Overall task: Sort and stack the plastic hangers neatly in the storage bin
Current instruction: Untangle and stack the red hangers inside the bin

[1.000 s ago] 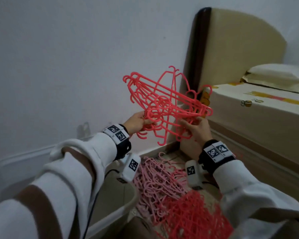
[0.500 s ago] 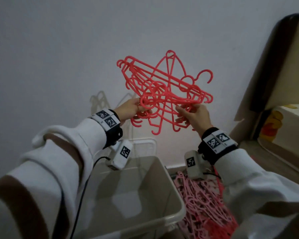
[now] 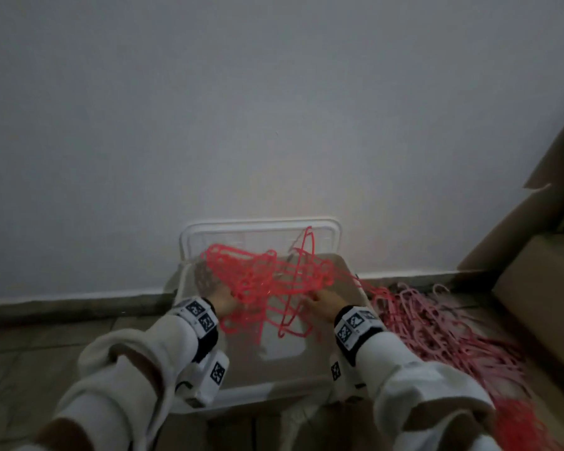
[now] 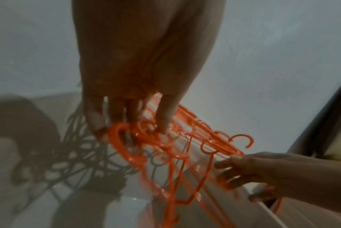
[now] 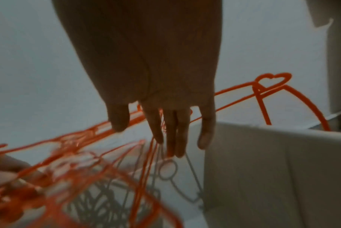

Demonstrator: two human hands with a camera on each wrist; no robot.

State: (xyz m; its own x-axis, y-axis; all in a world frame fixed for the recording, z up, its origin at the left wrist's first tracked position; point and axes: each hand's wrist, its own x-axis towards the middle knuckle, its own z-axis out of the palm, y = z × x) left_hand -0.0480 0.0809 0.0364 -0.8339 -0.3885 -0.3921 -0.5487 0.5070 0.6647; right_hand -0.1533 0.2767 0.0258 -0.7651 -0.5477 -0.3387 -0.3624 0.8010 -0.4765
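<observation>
**Ana:** Down it comes! That tangle of red hangers [image 3: 267, 281], held up against the wall a moment back, now sits low at the centre of the frame, right over the open storage bin [image 3: 306, 379].

**Ben:** And the bundle is anything but tidy. Left hand [image 3: 223, 301] has its fingers hooked through the loops at the left side of the clump; the left wrist view shows them curled in among the hooks. Right hand [image 3: 323, 301] looks different: fingers long and nearly straight, resting along the strands, not clearly pinching anything.

**Ana:** So that right-side grip looks loose to me. If the left lets go first, the whole lot could swing and spill.

**Ben:** Agreed, and watch the one hanger sticking up toward the bin's far rim at upper centre. I'd guess it catches there and props the pile crooked.

**Ana:** Hooks snagging fingers on release is another risk. They're interlocked everywhere.

**Ben:** Plus the loose pink hangers [image 3: 437, 323] lie on the floor just right of the bin, still unsorted. Drop this bunch tangled and nothing stacks flat on top.
</observation>
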